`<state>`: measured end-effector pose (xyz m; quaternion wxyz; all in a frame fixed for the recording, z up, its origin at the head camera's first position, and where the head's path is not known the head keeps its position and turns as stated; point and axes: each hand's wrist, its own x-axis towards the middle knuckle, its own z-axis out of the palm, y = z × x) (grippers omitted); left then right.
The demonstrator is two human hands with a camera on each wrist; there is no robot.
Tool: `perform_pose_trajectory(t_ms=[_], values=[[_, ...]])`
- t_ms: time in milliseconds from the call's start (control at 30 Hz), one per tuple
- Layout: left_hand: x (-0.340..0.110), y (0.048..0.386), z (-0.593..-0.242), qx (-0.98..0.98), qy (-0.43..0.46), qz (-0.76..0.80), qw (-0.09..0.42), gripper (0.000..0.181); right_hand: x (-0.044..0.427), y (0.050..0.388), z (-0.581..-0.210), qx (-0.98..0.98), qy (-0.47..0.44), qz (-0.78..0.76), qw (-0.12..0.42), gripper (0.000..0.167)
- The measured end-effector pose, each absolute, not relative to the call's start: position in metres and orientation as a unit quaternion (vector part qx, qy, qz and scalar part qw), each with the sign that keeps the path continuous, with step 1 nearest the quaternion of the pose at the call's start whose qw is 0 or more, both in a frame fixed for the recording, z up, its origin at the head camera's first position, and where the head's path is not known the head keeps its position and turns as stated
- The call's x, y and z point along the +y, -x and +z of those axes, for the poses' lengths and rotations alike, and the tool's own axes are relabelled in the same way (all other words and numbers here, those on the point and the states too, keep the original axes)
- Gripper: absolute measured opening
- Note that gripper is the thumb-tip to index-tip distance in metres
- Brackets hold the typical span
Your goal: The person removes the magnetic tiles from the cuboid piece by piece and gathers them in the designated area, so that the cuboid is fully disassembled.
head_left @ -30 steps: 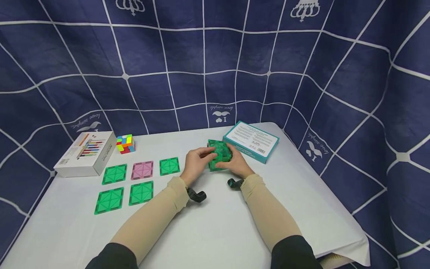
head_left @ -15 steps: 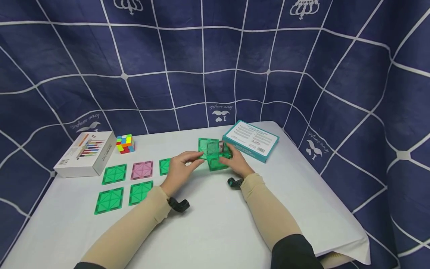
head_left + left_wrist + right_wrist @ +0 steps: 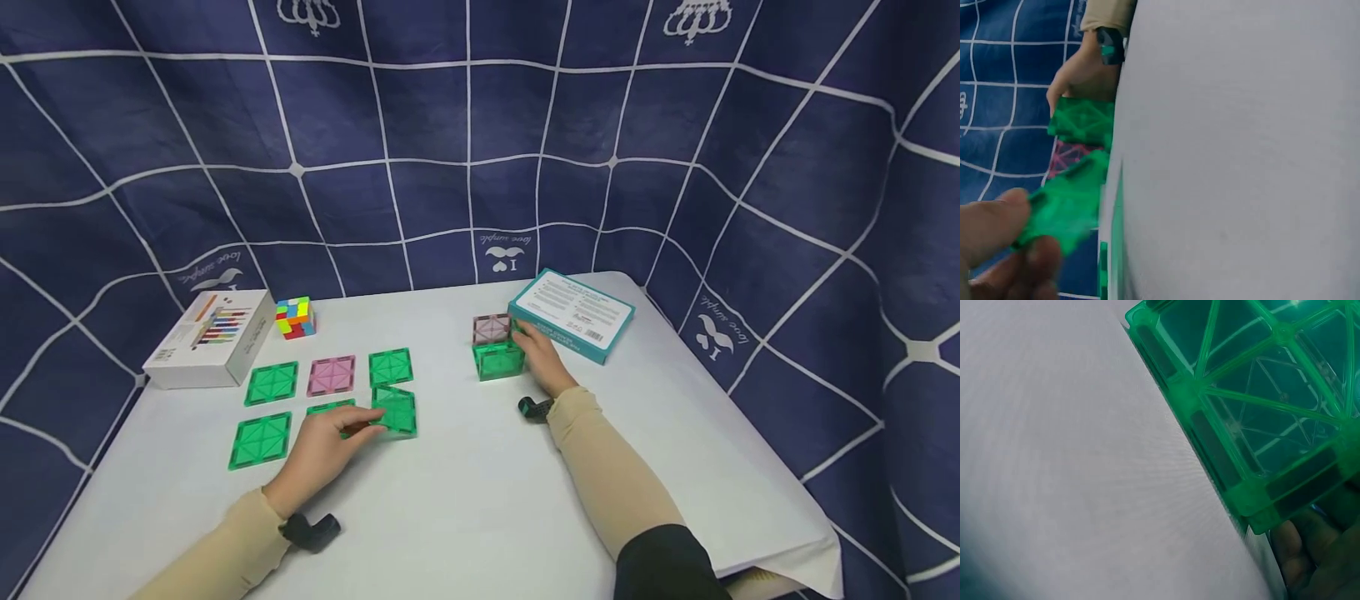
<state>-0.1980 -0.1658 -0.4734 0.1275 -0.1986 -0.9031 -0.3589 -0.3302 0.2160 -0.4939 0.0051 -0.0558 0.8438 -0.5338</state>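
My left hand [image 3: 322,450] pinches a green magnetic tile [image 3: 397,410] between thumb and fingers. The tile is tilted just over the white table, nearest to the flat green tile [image 3: 390,367] behind it. In the left wrist view, the pinched tile [image 3: 1069,203] looks blurred. On the right, my right hand [image 3: 546,360] holds the right side of a small box of magnetic tiles [image 3: 498,361]. Its front wall is green and a pink tile shows at the back. The right wrist view has a green wall [image 3: 1260,394] up close, with fingers partly hidden beside it.
Flat on the table lie several green tiles [image 3: 258,440] and a pink tile [image 3: 331,376]. A white box [image 3: 210,337] and a puzzle cube [image 3: 296,317] stand back left. The teal box [image 3: 573,312] lies behind my right hand. Blue curtain [image 3: 502,125] surrounds the table.
My left hand has drawn a green tile off the tile box and carried it left and towards me, beside the flat tiles. The right hand has stayed at the box, whose pink back now shows.
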Motion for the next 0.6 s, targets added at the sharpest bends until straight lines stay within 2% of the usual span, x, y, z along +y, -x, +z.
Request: perform_pose_trajectory(t_ms=[300, 600], values=[[-0.171, 0.197, -0.487, -0.927, 0.246, -0.253, 0.128, 0.032, 0.216, 0.33, -0.495, 0.839, 0.047, -0.542, 0.022, 0.071], [-0.174, 0.2, -0.488, -0.909, 0.345, -0.101, 0.211, 0.04, 0.217, 0.331, -0.495, 0.839, 0.046, -0.542, 0.013, 0.07]])
